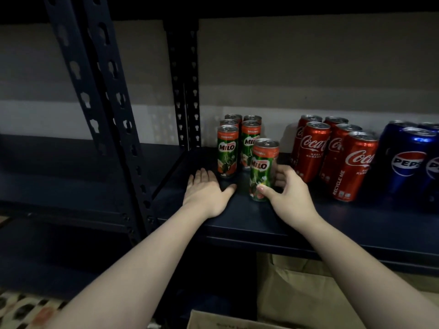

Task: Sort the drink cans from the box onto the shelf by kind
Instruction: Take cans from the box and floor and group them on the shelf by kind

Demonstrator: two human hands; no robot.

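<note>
Milo can [262,170] sat upright in your right hand [288,193], gripped low to extend the Milo cluster [237,141] beside the Coca-Cola cans [332,153]; your left hand [206,189] lay flat, empty, bracing on the shelf [297,224].

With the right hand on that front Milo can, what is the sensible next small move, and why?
Probably slide the front Milo can back and slightly left to close up with the Milo group, then let go. The right hand grips it low on the shelf, apart from its group; the left hand lies flat and empty.
</note>
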